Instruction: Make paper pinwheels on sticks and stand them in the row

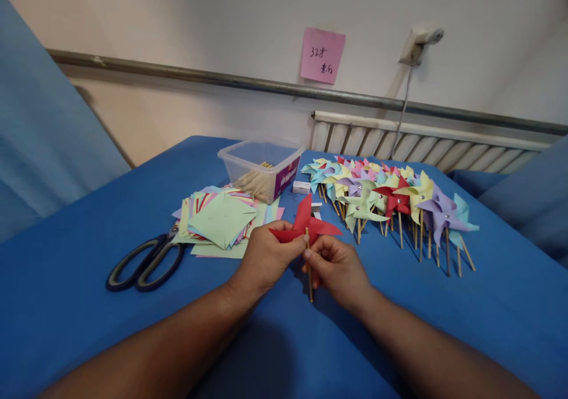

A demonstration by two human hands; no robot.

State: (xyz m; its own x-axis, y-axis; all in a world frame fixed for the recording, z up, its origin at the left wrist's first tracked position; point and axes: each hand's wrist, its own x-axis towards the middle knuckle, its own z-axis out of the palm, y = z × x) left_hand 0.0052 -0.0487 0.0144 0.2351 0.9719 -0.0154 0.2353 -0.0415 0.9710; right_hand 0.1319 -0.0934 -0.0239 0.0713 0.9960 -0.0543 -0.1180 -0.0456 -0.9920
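We gripped the red pinwheel (pixel 305 226) between both hands: left hand (pixel 265 258) pinching its centre, right hand (pixel 337 269) clasping its stick (pixel 309 280) below.

A red pinwheel (pixel 305 224) is showing against the blue tabletop (pixel 510 304), beside black-handled scissors (pixel 144 263), pastel green, pink and purple paper squares (pixel 222 221), multicoloured finished pinwheels (pixel 390 200) and a pink wall note (pixel 322 55).
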